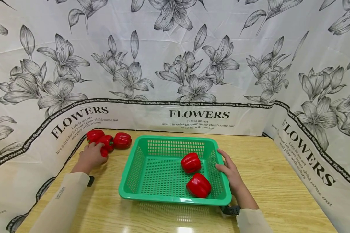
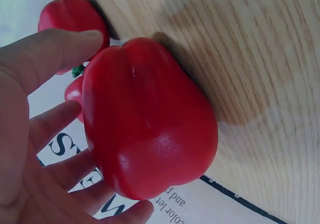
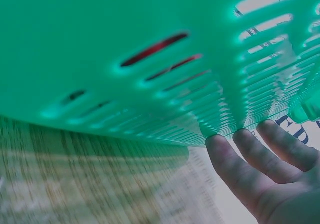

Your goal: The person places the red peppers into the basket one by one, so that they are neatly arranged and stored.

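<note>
A green slotted plastic basket (image 1: 134, 168) stands mid-table, its wall filling the right wrist view (image 3: 150, 59). Two red bell peppers (image 1: 191, 162) (image 1: 199, 185) lie in its right half. My right hand (image 1: 228, 170) rests against the basket's right rim, and its straight fingers (image 3: 240, 154) touch the outer wall. Three more red peppers lie at the back left by the cloth. My left hand (image 1: 91, 155) cups the nearest one (image 2: 145, 119), thumb (image 2: 60, 49) above and fingers beneath. The other two (image 1: 94, 134) (image 1: 122, 140) lie just beyond it.
A flower-printed cloth (image 1: 192, 81) walls the wooden table (image 1: 265, 168) at the back and both sides. Bare wood lies right of the basket and along the front edge.
</note>
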The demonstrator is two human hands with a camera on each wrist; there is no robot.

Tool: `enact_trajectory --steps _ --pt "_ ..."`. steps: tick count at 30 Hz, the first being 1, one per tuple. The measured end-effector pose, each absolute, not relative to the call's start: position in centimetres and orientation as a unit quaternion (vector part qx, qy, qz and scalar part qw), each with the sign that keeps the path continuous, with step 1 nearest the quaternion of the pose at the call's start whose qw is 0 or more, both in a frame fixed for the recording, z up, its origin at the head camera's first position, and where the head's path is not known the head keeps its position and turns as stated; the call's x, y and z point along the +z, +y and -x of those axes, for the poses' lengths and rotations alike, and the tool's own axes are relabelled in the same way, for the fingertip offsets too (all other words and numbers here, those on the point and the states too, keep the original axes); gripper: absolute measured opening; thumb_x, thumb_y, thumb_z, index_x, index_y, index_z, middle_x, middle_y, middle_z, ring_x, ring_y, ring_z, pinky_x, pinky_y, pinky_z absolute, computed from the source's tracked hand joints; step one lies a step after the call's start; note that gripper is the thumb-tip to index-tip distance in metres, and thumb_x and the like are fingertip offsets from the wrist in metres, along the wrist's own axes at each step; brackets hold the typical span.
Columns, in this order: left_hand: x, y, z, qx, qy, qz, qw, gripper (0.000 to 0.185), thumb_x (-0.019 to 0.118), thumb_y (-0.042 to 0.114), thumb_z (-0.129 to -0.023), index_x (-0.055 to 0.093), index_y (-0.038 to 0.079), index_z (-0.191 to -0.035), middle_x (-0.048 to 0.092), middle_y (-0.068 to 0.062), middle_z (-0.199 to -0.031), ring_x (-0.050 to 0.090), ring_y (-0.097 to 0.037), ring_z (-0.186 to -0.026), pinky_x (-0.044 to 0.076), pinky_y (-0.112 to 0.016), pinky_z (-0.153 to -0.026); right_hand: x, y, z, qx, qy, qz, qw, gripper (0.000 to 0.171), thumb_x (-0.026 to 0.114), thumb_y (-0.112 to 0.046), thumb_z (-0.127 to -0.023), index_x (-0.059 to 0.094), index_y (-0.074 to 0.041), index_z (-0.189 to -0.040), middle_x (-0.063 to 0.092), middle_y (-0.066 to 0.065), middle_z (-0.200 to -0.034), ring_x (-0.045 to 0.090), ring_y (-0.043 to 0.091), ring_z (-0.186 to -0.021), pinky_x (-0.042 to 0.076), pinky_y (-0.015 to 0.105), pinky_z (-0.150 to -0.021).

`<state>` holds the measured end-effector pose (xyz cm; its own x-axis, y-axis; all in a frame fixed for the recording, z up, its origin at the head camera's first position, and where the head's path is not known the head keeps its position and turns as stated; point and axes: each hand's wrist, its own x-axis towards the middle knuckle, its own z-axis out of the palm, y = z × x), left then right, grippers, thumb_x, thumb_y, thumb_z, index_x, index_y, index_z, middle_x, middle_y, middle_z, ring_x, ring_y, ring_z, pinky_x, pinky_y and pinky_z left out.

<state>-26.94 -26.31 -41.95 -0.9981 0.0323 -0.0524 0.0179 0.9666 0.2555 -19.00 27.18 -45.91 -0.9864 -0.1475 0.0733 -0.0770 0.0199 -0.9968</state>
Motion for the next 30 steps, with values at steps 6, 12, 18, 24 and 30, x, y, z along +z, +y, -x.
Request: enact_trajectory --steps 6,12,18,24,30 --pt "-42.6 -26.9 27.1 0.125 0.992 -0.001 0.031 0.066 0.066 0.028 -0.080 0.044 -0.002 -0.135 0.036 -0.037 -0.134 0.032 -0.057 -0.118 0.038 -0.072 -0.090 -45.9 27.1 18.9 -0.695 0.715 0.078 0.027 0.063 0.046 -0.017 -0.101 0.014 -0.018 -0.155 0.034 0.030 -0.146 0.067 0.024 -0.102 0.058 0.048 -0.080" --pt "-43.1 -27.2 27.2 0.118 0.993 0.007 0.018 0.065 0.069 0.027 -0.080 0.043 -0.002 -0.133 0.037 -0.038 -0.131 0.036 -0.056 -0.112 0.044 -0.068 -0.082 -45.8 27.1 19.0 -0.697 0.712 0.078 0.026 0.063 0.046 -0.018 -0.101 0.015 -0.019 -0.155 0.034 0.029 -0.146 0.067 0.026 -0.103 0.058 0.049 -0.080" --pt "-43.2 -27.3 26.7 0.109 0.994 0.008 0.002 0.061 0.068 0.025 -0.079 0.046 -0.003 -0.129 0.040 -0.040 -0.123 0.040 -0.057 -0.107 0.044 -0.066 -0.079 -45.8 27.1 18.9 -0.697 0.713 0.075 0.026 0.063 0.046 -0.017 -0.101 0.015 -0.019 -0.155 0.035 0.030 -0.145 0.067 0.025 -0.102 0.058 0.048 -0.080" --pt "-43.4 -27.3 26.3 0.094 0.996 0.002 0.000 0.064 0.063 0.030 -0.085 0.042 -0.004 -0.135 0.036 -0.042 -0.129 0.038 -0.059 -0.111 0.041 -0.070 -0.084 -45.7 27.1 18.9 -0.697 0.712 0.074 0.025 0.063 0.046 -0.017 -0.100 0.015 -0.019 -0.155 0.035 0.030 -0.146 0.067 0.026 -0.103 0.057 0.050 -0.081" --pt "-43.6 -27.4 26.3 0.086 0.996 -0.004 -0.015 0.065 0.063 0.030 -0.085 0.042 -0.008 -0.133 0.039 -0.043 -0.127 0.039 -0.059 -0.112 0.040 -0.070 -0.088 -45.7 27.1 18.9 -0.697 0.712 0.076 0.026 0.063 0.046 -0.016 -0.100 0.015 -0.019 -0.155 0.034 0.030 -0.146 0.067 0.026 -0.104 0.057 0.049 -0.081"
